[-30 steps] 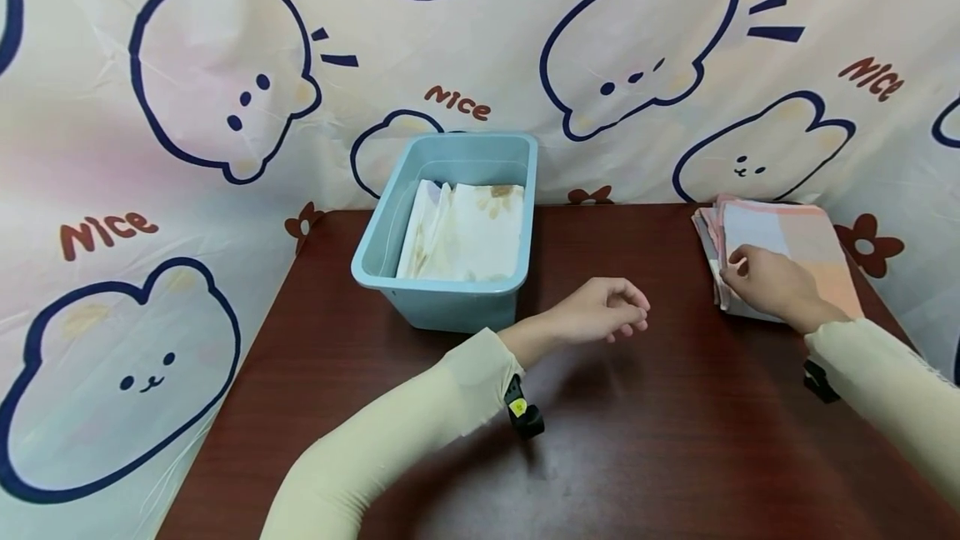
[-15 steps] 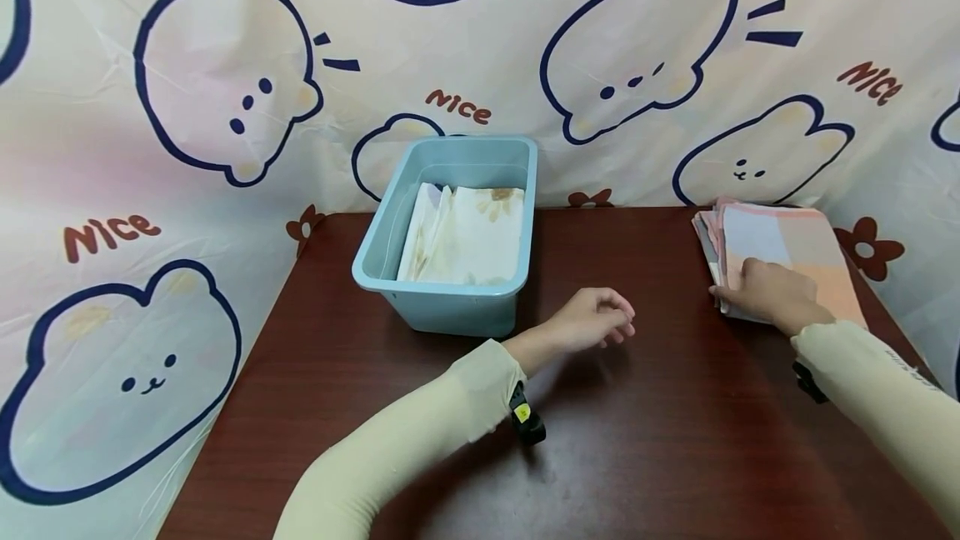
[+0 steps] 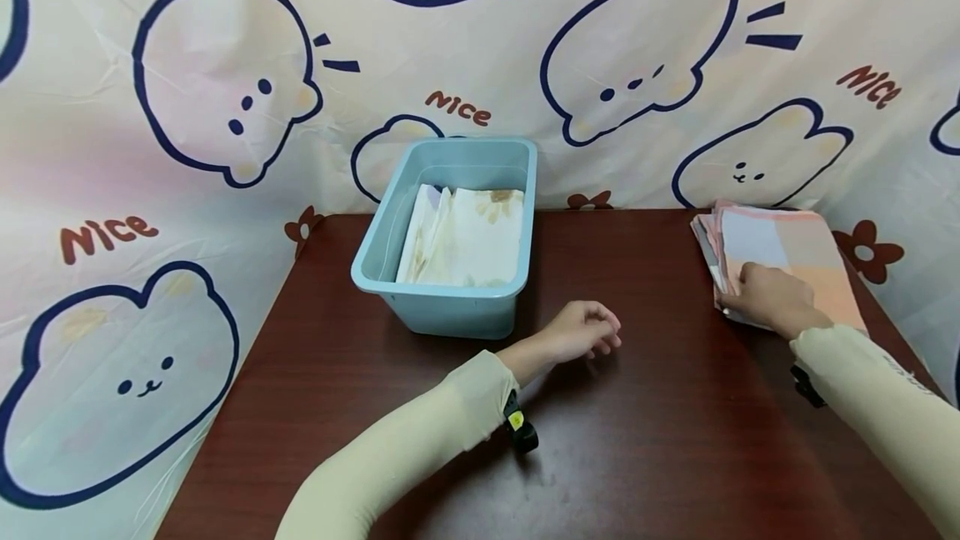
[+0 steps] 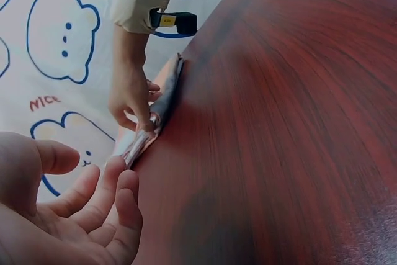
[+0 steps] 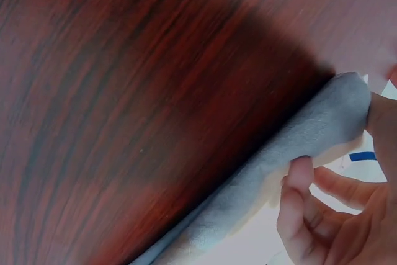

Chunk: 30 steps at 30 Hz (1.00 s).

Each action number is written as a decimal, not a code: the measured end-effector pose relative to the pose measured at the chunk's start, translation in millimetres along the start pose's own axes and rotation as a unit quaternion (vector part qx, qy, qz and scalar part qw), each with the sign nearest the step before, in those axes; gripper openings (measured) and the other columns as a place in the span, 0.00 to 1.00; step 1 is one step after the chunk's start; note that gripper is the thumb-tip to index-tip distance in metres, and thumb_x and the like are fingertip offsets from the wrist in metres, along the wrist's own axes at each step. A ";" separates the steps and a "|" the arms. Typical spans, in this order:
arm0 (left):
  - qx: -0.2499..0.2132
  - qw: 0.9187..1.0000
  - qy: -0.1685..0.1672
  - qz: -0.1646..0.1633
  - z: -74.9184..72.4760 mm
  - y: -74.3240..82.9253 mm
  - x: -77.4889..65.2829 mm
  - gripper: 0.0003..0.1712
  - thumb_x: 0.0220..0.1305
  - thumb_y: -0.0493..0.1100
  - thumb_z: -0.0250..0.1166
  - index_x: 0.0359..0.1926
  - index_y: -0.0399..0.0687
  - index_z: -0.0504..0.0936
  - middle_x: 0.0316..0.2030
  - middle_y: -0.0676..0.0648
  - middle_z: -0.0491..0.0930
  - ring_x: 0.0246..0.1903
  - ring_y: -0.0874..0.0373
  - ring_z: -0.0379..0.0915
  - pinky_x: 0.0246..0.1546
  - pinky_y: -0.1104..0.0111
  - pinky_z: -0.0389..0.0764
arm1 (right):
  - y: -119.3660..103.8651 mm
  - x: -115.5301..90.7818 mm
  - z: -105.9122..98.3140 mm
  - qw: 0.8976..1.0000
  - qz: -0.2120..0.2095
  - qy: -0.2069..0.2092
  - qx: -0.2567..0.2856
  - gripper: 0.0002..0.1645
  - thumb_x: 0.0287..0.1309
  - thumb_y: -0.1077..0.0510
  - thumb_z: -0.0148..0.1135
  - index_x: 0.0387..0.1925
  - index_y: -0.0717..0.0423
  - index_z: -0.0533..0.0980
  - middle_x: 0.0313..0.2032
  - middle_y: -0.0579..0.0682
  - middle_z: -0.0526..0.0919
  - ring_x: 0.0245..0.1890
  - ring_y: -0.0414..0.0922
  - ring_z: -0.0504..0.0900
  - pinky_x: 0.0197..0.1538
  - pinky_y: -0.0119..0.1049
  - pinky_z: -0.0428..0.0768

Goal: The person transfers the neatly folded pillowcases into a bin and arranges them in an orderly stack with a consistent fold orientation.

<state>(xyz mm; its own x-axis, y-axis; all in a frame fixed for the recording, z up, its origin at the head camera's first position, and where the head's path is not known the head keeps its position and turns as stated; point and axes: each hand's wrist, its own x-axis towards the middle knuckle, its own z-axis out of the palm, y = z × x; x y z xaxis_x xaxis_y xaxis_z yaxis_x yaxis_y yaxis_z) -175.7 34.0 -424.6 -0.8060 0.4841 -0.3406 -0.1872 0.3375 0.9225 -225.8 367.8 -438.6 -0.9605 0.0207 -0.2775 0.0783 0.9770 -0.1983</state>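
A stack of folded cloths (image 3: 813,244) lies at the right back of the table, the top one checked in pale blue, grey and peach with a pink edge. My right hand (image 3: 774,300) is at its near left corner, thumb and fingers pinching the layered edge. In the right wrist view, bent fingers (image 5: 301,184) touch a rounded grey fold (image 5: 298,134); the thumb tip is hidden. My left hand (image 3: 572,333) hovers over the table right of a blue bin (image 3: 450,313), fingers loosely curled, holding nothing. Inside the bin are folded white cloths (image 3: 487,236) with brownish flower prints.
The dark red wooden table (image 3: 637,457) reaches back to a curtain (image 3: 480,48) printed with bears and lettering, which also hangs at both sides. A black wrist camera (image 3: 521,432) sits under the left cuff.
My right hand has moved from above the stack's left side down to its near left corner and taken hold there. The left hand has drifted slightly left and toward me.
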 end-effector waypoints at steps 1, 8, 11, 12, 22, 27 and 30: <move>0.000 1.000 -0.001 -0.002 0.2 -1.5 0.1 0.13 0.75 0.40 0.56 0.50 0.36 0.81 0.36 0.44 0.88 0.30 0.61 0.80 0.31 0.70 0.78 | 0.8 0.0 0.2 1.000 -0.001 -0.001 0.001 0.27 0.61 0.40 0.61 0.34 0.63 0.73 0.24 0.55 0.77 0.25 0.50 0.75 0.25 0.43 0.69; -0.009 1.000 -0.016 -0.020 1.0 -12.9 1.0 0.14 0.76 0.41 0.55 0.51 0.36 0.81 0.38 0.42 0.88 0.32 0.55 0.82 0.34 0.64 0.81 | 1.9 -1.1 2.6 1.000 -0.015 -0.002 0.007 0.21 0.60 0.45 0.62 0.31 0.60 0.71 0.23 0.54 0.75 0.24 0.49 0.74 0.24 0.41 0.67; -0.004 1.000 -0.019 -0.017 1.2 -14.0 1.5 0.14 0.76 0.41 0.54 0.51 0.36 0.80 0.38 0.42 0.88 0.33 0.54 0.82 0.34 0.64 0.82 | 0.6 -3.5 3.4 1.000 -0.027 0.000 0.004 0.19 0.61 0.47 0.63 0.30 0.59 0.71 0.22 0.53 0.74 0.23 0.49 0.73 0.24 0.41 0.67; -0.004 1.000 -0.020 -0.017 1.3 -13.7 1.5 0.14 0.76 0.41 0.54 0.51 0.36 0.80 0.38 0.41 0.88 0.33 0.54 0.83 0.34 0.64 0.82 | 0.2 -4.5 3.7 1.000 -0.031 0.002 0.003 0.19 0.61 0.47 0.63 0.30 0.58 0.71 0.22 0.53 0.74 0.23 0.48 0.73 0.23 0.41 0.67; -0.005 0.999 -0.027 -0.023 5.2 -13.5 1.0 0.14 0.76 0.41 0.54 0.52 0.37 0.80 0.37 0.43 0.88 0.29 0.59 0.80 0.31 0.67 0.80 | -4.1 -13.3 7.0 0.998 -0.065 0.005 0.009 0.16 0.62 0.50 0.62 0.26 0.57 0.72 0.19 0.50 0.73 0.19 0.46 0.72 0.21 0.39 0.66; -0.010 0.999 -0.031 -0.029 7.5 -13.1 3.3 0.14 0.76 0.41 0.54 0.53 0.37 0.79 0.37 0.44 0.88 0.28 0.61 0.79 0.30 0.70 0.78 | -8.0 -20.5 9.0 0.995 -0.099 0.019 0.005 0.16 0.63 0.52 0.62 0.23 0.54 0.71 0.16 0.46 0.69 0.16 0.43 0.69 0.21 0.36 0.64; -0.010 0.999 -0.031 -0.023 9.0 -12.6 4.0 0.14 0.76 0.41 0.54 0.52 0.37 0.80 0.38 0.42 0.89 0.29 0.60 0.80 0.30 0.69 0.79 | -13.3 -25.0 11.5 0.992 -0.124 0.030 0.001 0.17 0.62 0.53 0.62 0.21 0.53 0.70 0.15 0.43 0.65 0.16 0.41 0.66 0.21 0.35 0.61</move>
<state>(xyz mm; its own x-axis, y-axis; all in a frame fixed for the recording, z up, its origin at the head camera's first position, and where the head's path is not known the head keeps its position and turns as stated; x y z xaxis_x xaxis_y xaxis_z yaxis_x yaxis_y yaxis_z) -171.5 38.9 -439.2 -0.7601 0.5176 -0.3928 -0.2347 0.3449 0.9088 -199.8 351.9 -439.9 -0.9646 -0.2070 -0.1632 -0.1615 0.9533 -0.2551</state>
